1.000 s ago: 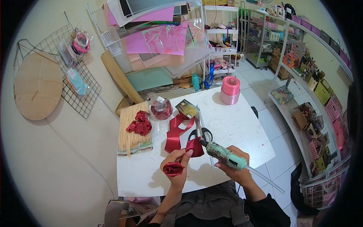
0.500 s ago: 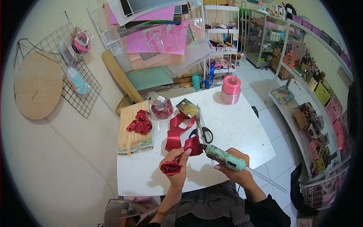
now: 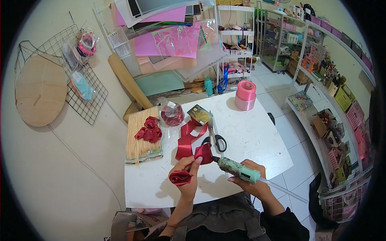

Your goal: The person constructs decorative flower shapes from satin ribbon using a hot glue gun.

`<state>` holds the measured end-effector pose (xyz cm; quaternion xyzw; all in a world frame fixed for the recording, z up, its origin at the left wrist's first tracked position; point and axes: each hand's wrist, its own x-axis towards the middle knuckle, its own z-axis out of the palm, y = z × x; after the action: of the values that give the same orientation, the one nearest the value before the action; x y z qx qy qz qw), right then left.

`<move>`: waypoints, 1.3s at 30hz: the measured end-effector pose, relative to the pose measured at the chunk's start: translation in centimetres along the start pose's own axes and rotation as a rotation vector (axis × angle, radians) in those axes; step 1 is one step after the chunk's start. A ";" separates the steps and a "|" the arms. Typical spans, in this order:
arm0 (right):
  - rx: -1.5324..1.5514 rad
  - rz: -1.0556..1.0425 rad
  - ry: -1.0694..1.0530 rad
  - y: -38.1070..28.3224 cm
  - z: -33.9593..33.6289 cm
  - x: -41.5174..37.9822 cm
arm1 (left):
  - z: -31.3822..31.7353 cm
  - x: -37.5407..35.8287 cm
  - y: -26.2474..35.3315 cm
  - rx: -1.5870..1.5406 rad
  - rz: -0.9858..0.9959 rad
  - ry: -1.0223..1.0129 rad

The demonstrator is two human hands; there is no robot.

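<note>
Over the front of the table, my left hand (image 3: 188, 186) is closed on a partly rolled red ribbon rose (image 3: 180, 177). A loose flap of the red satin ribbon (image 3: 204, 154) stands up between its thumb and fingers. My right hand (image 3: 252, 180) is wrapped around a mint-green glue gun (image 3: 239, 170), a clear glue stick (image 3: 284, 190) poking out of its back end. The dark nozzle points left, at or very near the edge of the flap; contact is hard to tell. Black-handled scissors (image 3: 220, 143) lie just behind, partly hidden by the ribbon.
Finished-looking red ribbon flowers (image 3: 149, 131) rest on a pack of wooden sticks (image 3: 134, 146). Nearby are a wrapped red ribbon roll (image 3: 173, 115), a small box (image 3: 200, 114) and stacked pink ribbon rolls (image 3: 245, 95) on the white table (image 3: 257, 140). Shelves (image 3: 321, 96) line the right.
My left hand with the ribbon rose has shifted slightly left. The flap has tilted a little, and the glue gun's nozzle sits slightly lower and farther left.
</note>
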<state>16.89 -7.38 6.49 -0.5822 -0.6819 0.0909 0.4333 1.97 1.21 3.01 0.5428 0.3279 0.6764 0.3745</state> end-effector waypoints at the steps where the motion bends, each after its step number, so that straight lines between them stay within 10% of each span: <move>1: 0.000 0.000 0.000 0.0 0.0 0.0 | 0.0 0.0 0.1 -0.017 0.007 0.003; 19: -0.045 0.094 0.220 4.2 -0.5 -0.1 | -0.1 0.5 0.5 -0.238 -0.210 -0.014; 35: -0.545 0.316 -0.564 9.1 -5.6 5.4 | -0.5 0.4 1.7 -0.357 -0.451 -0.286; 39: 0.060 -0.251 -0.356 2.0 -6.8 8.2 | -0.2 0.3 2.2 -0.228 -0.420 -0.475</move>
<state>23.54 -2.22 13.35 -0.4542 -0.8118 0.1578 0.3313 1.41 0.39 4.95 0.5605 0.2582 0.4715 0.6299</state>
